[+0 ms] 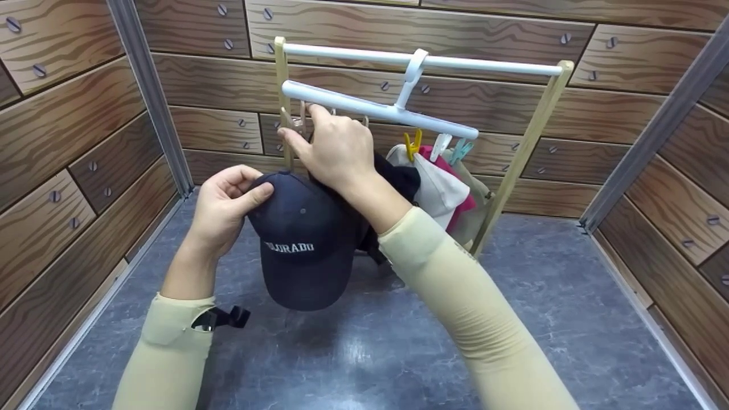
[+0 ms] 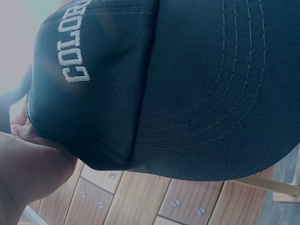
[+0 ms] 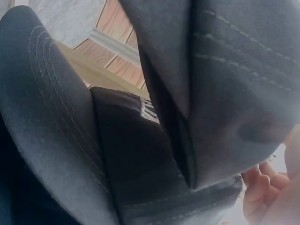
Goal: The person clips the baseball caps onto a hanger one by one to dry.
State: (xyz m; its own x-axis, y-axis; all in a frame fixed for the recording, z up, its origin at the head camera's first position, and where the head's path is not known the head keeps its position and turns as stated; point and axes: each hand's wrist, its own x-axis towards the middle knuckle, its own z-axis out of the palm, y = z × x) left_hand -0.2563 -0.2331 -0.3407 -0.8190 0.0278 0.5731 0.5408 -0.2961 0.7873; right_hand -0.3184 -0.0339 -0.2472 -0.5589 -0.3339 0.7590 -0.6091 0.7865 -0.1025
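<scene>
My left hand (image 1: 225, 208) pinches the side of a dark navy baseball cap (image 1: 304, 228) between thumb and fingers. White COLORADO lettering crosses the cap's front, and its brim points down. Above it, my right hand (image 1: 342, 145) reaches to the left end of a pale blue hanger (image 1: 353, 105), its thumb and index finger around a brownish clothespin (image 1: 294, 121). The right hand hides where cap and clothespin meet. In the left wrist view, the cap (image 2: 103, 93) fills most of the picture, with the left hand (image 2: 37, 164) at its lower edge. Dark caps (image 3: 51, 112) crowd the right wrist view.
Behind my right forearm hangs a black cap (image 1: 401, 176). Farther right hang white (image 1: 441, 191), pink (image 1: 464, 210) and olive (image 1: 475, 222) caps, below yellow (image 1: 413, 145), white (image 1: 440, 147) and teal (image 1: 461, 151) clothespins. The hanger hooks over a rack's white bar (image 1: 490, 64); wood-patterned walls surround it.
</scene>
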